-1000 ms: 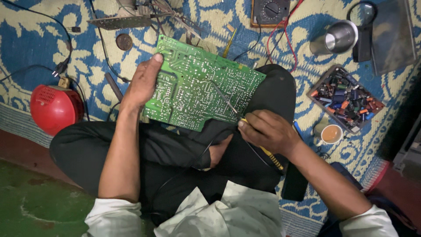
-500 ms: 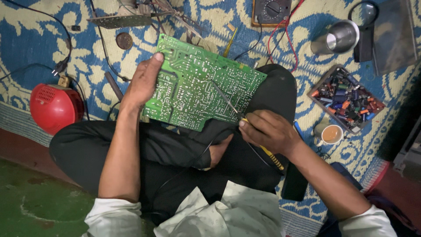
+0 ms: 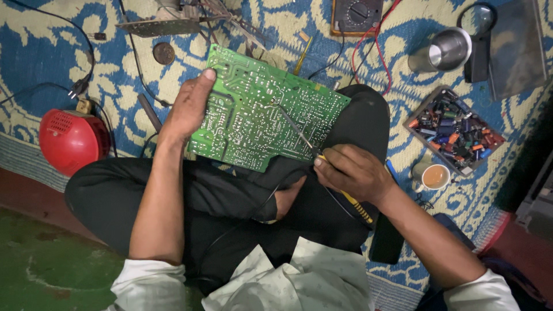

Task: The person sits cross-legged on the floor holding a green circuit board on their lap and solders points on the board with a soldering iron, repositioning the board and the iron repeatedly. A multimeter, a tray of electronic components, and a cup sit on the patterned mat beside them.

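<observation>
I sit cross-legged on a blue patterned floor mat, a makeshift electronics repair spot. Around me lie a multimeter, a tray of spare components, loose wires and a cup of tea.

sleeves: white, rolled above elbows | shirt: white | trousers: black | forearms: bare

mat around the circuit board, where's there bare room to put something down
Freest: the mat left of the circuit board, above the red speaker, crossed only by a cable, and the green floor lower left. Crowded: the top edge by the multimeter, and the right, with steel cup, parts tray and tea cup.
</observation>
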The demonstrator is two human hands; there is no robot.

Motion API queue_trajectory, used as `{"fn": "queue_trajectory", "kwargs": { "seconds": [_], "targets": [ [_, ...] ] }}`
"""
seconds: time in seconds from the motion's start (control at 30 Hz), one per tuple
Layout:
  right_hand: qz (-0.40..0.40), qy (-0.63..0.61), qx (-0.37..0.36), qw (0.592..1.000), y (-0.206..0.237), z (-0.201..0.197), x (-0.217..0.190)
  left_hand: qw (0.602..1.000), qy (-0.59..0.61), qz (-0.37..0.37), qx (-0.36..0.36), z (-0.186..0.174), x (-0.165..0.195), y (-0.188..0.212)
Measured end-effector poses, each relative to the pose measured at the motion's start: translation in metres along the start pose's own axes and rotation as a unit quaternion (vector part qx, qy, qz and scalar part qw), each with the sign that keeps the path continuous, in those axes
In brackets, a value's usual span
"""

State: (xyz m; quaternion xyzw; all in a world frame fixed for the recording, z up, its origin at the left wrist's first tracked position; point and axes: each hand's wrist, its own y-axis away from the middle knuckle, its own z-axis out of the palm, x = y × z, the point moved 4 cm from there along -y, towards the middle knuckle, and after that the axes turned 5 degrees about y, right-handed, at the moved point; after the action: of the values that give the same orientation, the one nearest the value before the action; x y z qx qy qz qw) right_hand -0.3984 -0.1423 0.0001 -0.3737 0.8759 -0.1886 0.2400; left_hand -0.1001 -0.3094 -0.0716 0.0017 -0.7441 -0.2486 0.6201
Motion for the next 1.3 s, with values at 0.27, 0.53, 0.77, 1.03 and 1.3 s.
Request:
{"fn": "queue_trajectory", "kwargs": {
  "seconds": [0.27,0.53,0.77,1.03,1.3],
  "targets": [
    [0.005,-0.031,-0.012,0.999,-0.002,-0.001,0.001,0.999,0.013,0.043,-0.014,-0.003,0.0,-0.002],
    [0.034,-0.059,0.019,0.998,-0.013,0.0,-0.004,0.998,-0.002,0.061,-0.022,-0.008,-0.004,-0.003],
    [0.053,-0.09,0.037,0.994,-0.025,-0.006,-0.009,0.996,-0.006,0.083,-0.025,-0.011,0.002,0.001],
    [0.048,-0.081,0.034,0.995,-0.023,-0.004,-0.01,0.999,-0.013,0.045,-0.009,-0.011,0.003,0.001],
    [0.173,-0.154,0.175,0.957,-0.012,0.003,-0.009,0.998,0.022,0.049,-0.01,-0.01,0.007,0.002]
  ]
}}
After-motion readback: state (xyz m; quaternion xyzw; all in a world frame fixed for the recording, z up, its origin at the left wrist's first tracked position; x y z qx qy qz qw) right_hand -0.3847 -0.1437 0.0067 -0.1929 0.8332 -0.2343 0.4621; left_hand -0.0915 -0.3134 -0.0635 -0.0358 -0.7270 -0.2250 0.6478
